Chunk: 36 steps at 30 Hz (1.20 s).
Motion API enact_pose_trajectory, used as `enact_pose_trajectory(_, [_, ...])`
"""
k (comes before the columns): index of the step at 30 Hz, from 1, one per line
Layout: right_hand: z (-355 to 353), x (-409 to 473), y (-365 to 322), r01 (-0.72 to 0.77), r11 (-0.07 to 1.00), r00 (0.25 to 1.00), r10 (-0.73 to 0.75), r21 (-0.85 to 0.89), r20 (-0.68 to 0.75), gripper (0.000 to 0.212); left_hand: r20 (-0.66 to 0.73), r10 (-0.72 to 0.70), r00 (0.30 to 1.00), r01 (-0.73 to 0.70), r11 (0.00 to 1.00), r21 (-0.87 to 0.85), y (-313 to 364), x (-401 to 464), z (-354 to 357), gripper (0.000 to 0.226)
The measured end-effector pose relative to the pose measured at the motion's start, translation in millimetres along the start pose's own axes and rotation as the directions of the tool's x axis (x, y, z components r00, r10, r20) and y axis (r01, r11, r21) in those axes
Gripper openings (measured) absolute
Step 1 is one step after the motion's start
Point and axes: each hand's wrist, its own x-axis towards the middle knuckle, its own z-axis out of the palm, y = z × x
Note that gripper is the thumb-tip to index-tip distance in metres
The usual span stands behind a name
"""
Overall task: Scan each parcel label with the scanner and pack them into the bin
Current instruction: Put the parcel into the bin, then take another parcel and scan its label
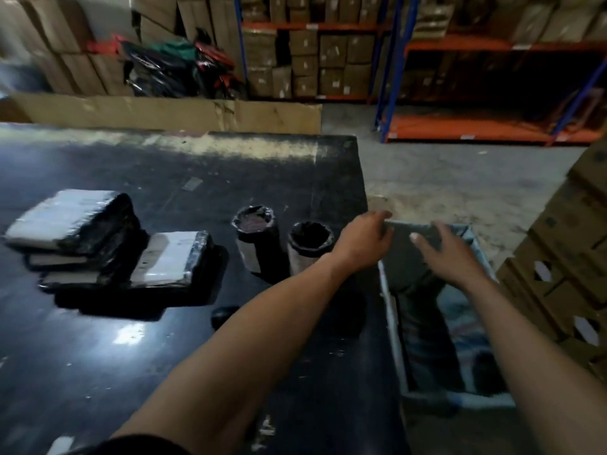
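Note:
A flat grey parcel (412, 254) hangs over the far end of the pale blue bin (391, 310) beside the table's right edge. My left hand (364, 238) grips its far left corner. My right hand (450, 254) lies on its right side, fingers spread. Three flat black-wrapped parcels with white labels are stacked at the table's left (108, 244). Two black-wrapped cylinder parcels (254, 238) (308, 247) stand upright in the middle. A small dark object (223, 315), possibly the scanner, lies near my left forearm.
The glossy black table (131, 356) fills the left and centre. Stacked cardboard boxes (565, 267) stand right of the bin. Blue and orange shelving (492, 93) with cartons lines the back, and flattened cardboard (164, 111) leans behind the table.

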Motion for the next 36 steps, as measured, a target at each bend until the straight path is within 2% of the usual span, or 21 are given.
enact_pose_trajectory(3, [-6,-18,-74,0.116,0.993,0.979,-0.113,0.008,-0.173,0.063,-0.219,0.037,0.975,-0.059,0.994,-0.096,-8,-6,-70,0.029])
enact_pose_trajectory(5, [-1,-34,-121,0.202,0.979,0.952,-0.190,0.025,-0.241,0.058,-0.377,0.036,0.925,-0.067,0.995,-0.069,-30,-18,-117,0.027])
enact_pose_trajectory(7, [12,-53,-163,0.295,0.955,0.918,-0.274,0.033,-0.288,0.054,-0.468,-0.010,0.884,0.002,1.000,-0.019,-63,-35,-161,0.027])
enact_pose_trajectory(10, [44,-88,-217,0.403,0.915,0.887,-0.383,0.029,-0.257,0.047,-0.445,-0.177,0.878,0.258,0.958,0.128,-129,-65,-210,0.029])
enact_pose_trajectory(12, [75,-109,-240,0.455,0.890,0.880,-0.454,-0.023,-0.140,0.044,-0.329,-0.349,0.878,0.438,0.863,0.252,-173,-91,-229,0.033])
enact_pose_trajectory(14, [110,-127,-253,0.468,0.878,0.883,-0.469,-0.099,0.008,0.045,-0.231,-0.497,0.836,0.548,0.766,0.337,-210,-121,-238,0.042])
enact_pose_trajectory(16, [142,-145,-256,0.429,0.886,0.902,-0.409,-0.174,0.140,0.052,-0.170,-0.617,0.768,0.631,0.684,0.366,-239,-148,-239,0.057])
enact_pose_trajectory(19, [182,-167,-249,0.282,0.933,0.931,-0.210,-0.223,0.298,0.072,-0.070,-0.730,0.680,0.706,0.627,0.329,-265,-172,-234,0.085])
enact_pose_trajectory(23, [210,-187,-236,0.042,0.962,0.946,0.048,-0.269,0.320,0.093,-0.050,-0.755,0.654,0.746,0.632,0.208,-272,-173,-225,0.099])
enact_pose_trajectory(26, [217,-195,-226,-0.143,0.978,0.922,0.187,-0.151,0.340,0.100,-0.036,-0.781,0.624,0.776,0.614,0.142,-272,-171,-226,0.110])
enact_pose_trajectory(29, [220,-201,-220,-0.300,0.948,0.882,0.235,0.102,0.408,0.089,0.033,-0.800,0.599,0.787,0.596,0.160,-275,-177,-228,0.130])
enact_pose_trajectory(32, [225,-208,-218,-0.377,0.869,0.875,0.220,0.320,0.432,0.063,0.171,-0.709,0.684,0.723,0.690,-0.032,-273,-187,-229,0.148])
enact_pose_trajectory(34, [224,-209,-219,-0.386,0.819,0.897,0.225,0.425,0.381,0.050,0.162,-0.716,0.679,0.734,0.666,-0.131,-271,-194,-228,0.143])
enact_pose_trajectory(36, [218,-205,-222,-0.367,0.772,0.917,0.207,0.518,0.341,0.041,0.122,-0.723,0.680,0.733,0.665,-0.145,-270,-198,-228,0.130])
